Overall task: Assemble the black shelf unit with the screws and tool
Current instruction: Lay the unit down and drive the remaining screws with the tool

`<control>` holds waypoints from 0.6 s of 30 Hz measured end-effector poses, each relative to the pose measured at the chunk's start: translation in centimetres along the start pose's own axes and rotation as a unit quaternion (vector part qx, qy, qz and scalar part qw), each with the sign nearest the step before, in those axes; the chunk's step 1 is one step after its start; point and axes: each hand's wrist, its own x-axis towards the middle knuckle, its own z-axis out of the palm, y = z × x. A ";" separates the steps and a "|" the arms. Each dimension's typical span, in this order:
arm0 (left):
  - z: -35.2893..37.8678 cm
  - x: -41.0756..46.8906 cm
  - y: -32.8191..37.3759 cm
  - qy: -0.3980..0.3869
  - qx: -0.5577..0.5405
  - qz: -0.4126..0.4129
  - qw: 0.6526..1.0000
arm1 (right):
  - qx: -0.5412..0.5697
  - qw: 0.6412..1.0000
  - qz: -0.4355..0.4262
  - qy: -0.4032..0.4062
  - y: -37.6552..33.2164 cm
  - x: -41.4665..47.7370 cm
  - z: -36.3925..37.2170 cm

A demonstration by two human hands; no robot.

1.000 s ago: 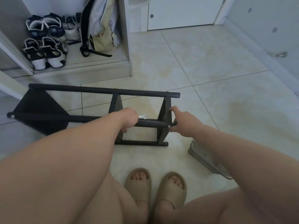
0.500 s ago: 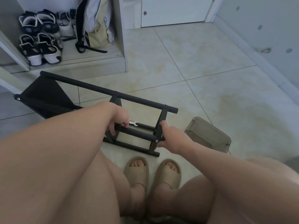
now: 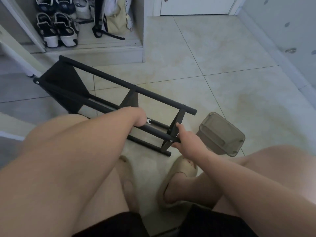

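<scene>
Head camera looked down on the black shelf unit (image 3: 153, 96), lying on its side on the tiled floor (image 3: 205, 65), just ahead of my slippers. My left hand (image 3: 139, 117) was curled over a middle bar, a small wrench (image 3: 148, 121) poking out from under it. My right hand (image 3: 186, 144) pinched the end bracket, right by a silver screw (image 3: 171, 141). Beside that hand sat a smoky plastic box (image 3: 222, 134); its contents, I couldn't tell. Up in the open cabinet (image 3: 102, 52): shoes (image 3: 58, 29) and a pale bag (image 3: 116, 23).
</scene>
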 end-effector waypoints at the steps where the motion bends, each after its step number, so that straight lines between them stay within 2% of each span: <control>1: 0.9 -0.3 0.0 0.017 -0.009 -0.002 1.000 | 0.006 1.000 0.001 0.000 -0.2 -0.3 0.0; 4: 3.3 -0.4 -0.1 0.078 -0.027 -0.002 0.997 | 0.036 0.999 0.001 0.005 0.0 -1.4 0.3; 6: 4.5 -0.4 -0.3 0.089 -0.043 -0.010 0.995 | 0.047 0.999 0.003 -0.003 0.2 -2.7 0.8; 8: 5.3 -0.7 -0.2 0.085 -0.052 -0.020 0.995 | 0.045 0.999 0.003 -0.016 0.6 -4.0 1.4; 13: 7.3 -1.6 -0.1 0.080 0.005 -0.022 0.997 | 0.027 0.999 0.017 -0.037 1.0 -6.0 2.2; 18: 7.9 -2.9 -0.8 0.069 -0.048 -0.021 0.996 | 0.007 0.999 0.006 -0.040 0.2 -6.9 2.7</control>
